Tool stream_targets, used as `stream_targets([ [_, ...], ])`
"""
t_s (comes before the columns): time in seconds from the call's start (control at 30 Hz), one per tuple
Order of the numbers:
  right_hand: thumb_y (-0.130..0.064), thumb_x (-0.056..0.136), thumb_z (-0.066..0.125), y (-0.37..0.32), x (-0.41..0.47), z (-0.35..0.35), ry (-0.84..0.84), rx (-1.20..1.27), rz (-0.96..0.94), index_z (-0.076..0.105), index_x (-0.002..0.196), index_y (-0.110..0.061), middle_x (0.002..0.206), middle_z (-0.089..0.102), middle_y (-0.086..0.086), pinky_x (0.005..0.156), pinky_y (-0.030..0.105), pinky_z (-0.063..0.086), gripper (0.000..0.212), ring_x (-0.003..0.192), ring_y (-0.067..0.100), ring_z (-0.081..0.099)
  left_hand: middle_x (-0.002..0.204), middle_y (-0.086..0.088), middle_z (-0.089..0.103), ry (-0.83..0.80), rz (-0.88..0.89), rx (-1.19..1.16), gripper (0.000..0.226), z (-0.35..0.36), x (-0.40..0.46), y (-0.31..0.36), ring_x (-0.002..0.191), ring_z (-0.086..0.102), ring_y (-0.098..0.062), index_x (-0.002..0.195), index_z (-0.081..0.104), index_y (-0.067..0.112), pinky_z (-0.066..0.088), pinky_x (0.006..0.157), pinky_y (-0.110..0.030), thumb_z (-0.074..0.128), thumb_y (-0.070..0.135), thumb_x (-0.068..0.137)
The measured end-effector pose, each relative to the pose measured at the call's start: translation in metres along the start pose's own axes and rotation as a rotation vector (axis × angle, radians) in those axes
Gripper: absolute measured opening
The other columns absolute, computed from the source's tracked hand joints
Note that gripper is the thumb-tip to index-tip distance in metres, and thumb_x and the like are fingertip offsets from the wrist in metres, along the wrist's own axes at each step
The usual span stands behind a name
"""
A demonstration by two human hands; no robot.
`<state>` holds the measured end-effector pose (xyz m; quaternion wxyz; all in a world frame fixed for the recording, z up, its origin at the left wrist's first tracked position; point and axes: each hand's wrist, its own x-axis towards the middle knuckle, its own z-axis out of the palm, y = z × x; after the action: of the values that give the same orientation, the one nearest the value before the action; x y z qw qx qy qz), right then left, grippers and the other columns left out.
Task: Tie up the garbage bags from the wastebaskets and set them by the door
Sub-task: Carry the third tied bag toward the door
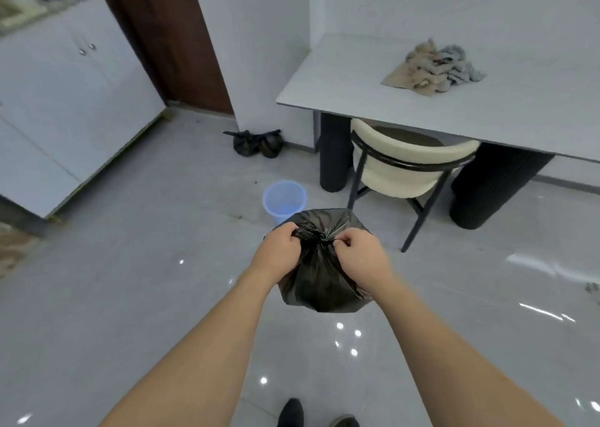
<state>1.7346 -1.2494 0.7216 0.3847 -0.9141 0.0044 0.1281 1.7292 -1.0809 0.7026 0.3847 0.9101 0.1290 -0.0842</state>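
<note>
Fingers of left hand and right hand curled, pinching black garbage bag neck above glossy grey tile floor; blue wastebasket at 12 o'clock, tied bags beyond by brown door.

— What's on the table?
— A crumpled heap of cloths, beige and grey-blue, towards its far side.
— And under it?
— A cream chair with a black frame, pushed in between two dark round legs.
— On the left?
— White cabinets with small round knobs, beside a brown door. The floor is glossy grey tile.
</note>
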Motion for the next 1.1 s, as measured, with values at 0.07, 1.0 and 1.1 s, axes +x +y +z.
stream_targets([
  [0.07,-0.019,0.091,0.048,-0.036,0.006,0.017,-0.046,-0.01,-0.079,0.066,0.086,-0.012,0.083,0.065,-0.004,0.068,0.027,0.041,0.019,0.08,0.015,0.057,0.085,-0.005,0.064,0.069,-0.043,-0.016,0.023,-0.034,-0.003,-0.019,0.084,0.059,-0.028,0.088,0.058,0.014,0.051,0.079,-0.045,0.036,0.012,0.081],
  [1.0,-0.02,0.091,0.049,-0.29,0.211,0.142,-0.169,-0.004,-0.289,0.067,0.088,-0.011,0.083,0.066,-0.002,0.068,0.03,0.047,0.02,0.079,0.017,0.06,0.095,-0.007,0.068,0.273,-0.142,-0.069,0.021,-0.273,0.176,-0.13,0.088,0.062,-0.024,0.092,0.058,0.022,0.041,0.07,-0.031,0.039,0.012,0.09],
  [1.1,-0.019,0.09,0.05,-0.33,0.25,0.155,-0.131,0.034,-0.271,0.066,0.086,-0.007,0.084,0.066,-0.001,0.068,0.029,0.043,0.021,0.079,0.017,0.059,0.096,-0.005,0.068,0.263,-0.098,-0.04,0.026,-0.319,0.225,-0.135,0.09,0.063,-0.023,0.099,0.061,0.022,0.044,0.074,-0.032,0.038,0.013,0.091],
])
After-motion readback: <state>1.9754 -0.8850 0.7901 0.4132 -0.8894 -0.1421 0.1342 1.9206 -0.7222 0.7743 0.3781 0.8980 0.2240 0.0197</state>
